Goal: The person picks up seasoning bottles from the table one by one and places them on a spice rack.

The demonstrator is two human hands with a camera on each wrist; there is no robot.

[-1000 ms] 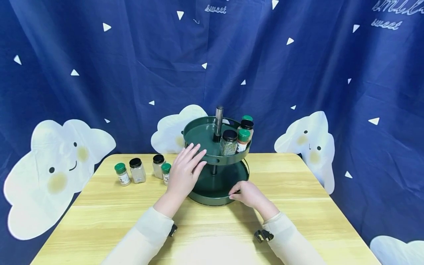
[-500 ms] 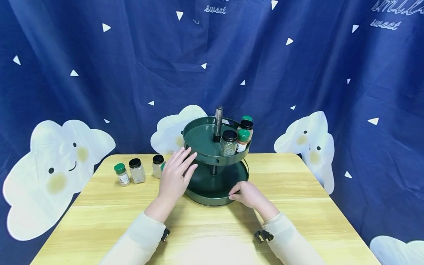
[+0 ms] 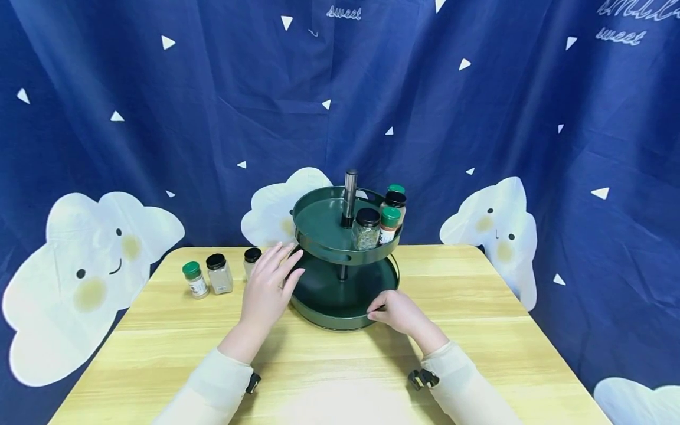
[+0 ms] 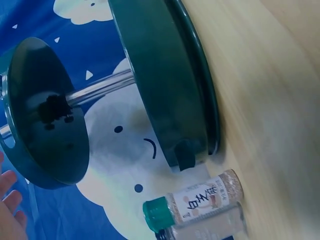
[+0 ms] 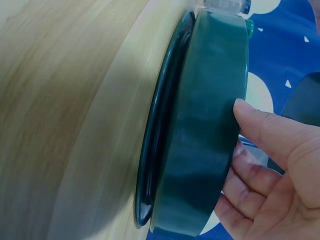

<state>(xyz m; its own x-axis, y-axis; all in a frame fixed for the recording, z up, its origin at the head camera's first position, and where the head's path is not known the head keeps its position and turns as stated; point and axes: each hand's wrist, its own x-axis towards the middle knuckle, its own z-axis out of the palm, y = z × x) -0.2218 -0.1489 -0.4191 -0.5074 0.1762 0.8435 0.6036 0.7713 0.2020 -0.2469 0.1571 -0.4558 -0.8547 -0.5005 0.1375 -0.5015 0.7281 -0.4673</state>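
A dark green two-tier turntable rack [image 3: 324,319] stands on the table, with a metal pole through its middle. My right hand [image 3: 399,311] pinches the front right rim of its lower tray [image 5: 200,140] between thumb and fingers. My left hand [image 3: 265,289], fingers straight and spread, hovers at the rack's left side, apart from the upper tray in the left wrist view. On the upper tray's right side stand several spice jars, among them a black-lidded jar of herbs [image 3: 366,230] and a green-lidded jar [image 3: 390,221]. The lower tray holds nothing visible.
Left on the wooden table [image 3: 467,354] stand a green-lidded jar [image 3: 196,282] and a black-lidded jar [image 3: 220,276]. Another black-lidded jar [image 3: 252,260] is partly behind my left hand. A green-lidded jar [image 4: 200,200] shows beside the rack. A blue curtain [image 3: 414,77] hangs behind.
My left hand has moved left and slightly down, away from the upper tray's front, now covering the green-lidded jar beside the rack. My right hand stays at the lower rim.
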